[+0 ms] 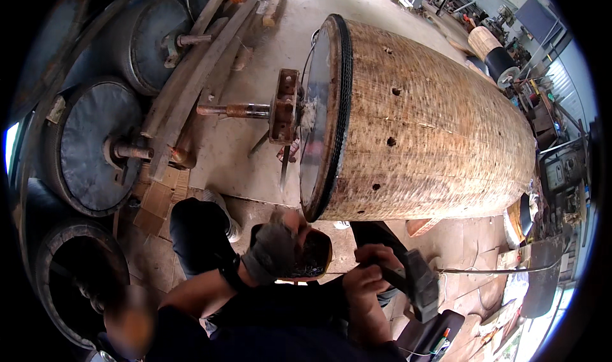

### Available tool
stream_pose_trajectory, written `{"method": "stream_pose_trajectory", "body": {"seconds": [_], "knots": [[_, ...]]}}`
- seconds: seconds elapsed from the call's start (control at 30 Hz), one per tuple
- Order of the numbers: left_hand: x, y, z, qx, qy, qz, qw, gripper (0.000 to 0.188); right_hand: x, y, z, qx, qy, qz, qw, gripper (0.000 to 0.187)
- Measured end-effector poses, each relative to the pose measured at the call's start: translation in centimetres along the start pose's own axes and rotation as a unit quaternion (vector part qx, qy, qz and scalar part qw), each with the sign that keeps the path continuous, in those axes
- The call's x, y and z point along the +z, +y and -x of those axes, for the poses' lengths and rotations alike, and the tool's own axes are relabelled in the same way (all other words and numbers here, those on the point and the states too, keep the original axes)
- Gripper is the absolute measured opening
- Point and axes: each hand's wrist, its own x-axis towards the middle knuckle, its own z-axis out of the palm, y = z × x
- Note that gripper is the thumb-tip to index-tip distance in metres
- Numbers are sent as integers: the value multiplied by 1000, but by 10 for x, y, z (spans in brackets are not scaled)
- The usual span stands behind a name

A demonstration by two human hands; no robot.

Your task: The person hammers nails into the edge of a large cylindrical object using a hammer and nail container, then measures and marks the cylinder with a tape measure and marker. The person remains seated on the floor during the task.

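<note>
My right hand [366, 274] is closed around a hammer, whose dark metal head [422, 287] points to the right. My left hand [271, 250] wears a grey glove with the fingertips bare. It hovers beside a yellow-rimmed container [329, 258] holding small dark pieces, just below the near left edge of a large drum. Blur smears its fingers, so I cannot see whether they hold anything. The drum [433, 126] is covered in worn wooden strips with several dark holes. Around its left end runs a black ridged band [342, 100].
A rusty shaft [236, 110] with a bearing block [285, 107] juts from the drum's left end. Dark drums [95, 148] and long wooden beams [207, 75] lie at the left. Flattened cardboard [159, 193] is on the floor. A dark case [433, 336] stands at lower right.
</note>
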Motion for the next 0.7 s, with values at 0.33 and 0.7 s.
{"method": "stream_pose_trajectory", "body": {"seconds": [0.33, 0.7], "knots": [[-41, 65, -190, 329, 292, -45, 897, 17, -11, 14, 21, 14, -20, 104, 994, 11], [-11, 67, -253, 290, 236, -166, 912, 15, 10, 4, -11, 102, -127, 210, 964, 15]]}}
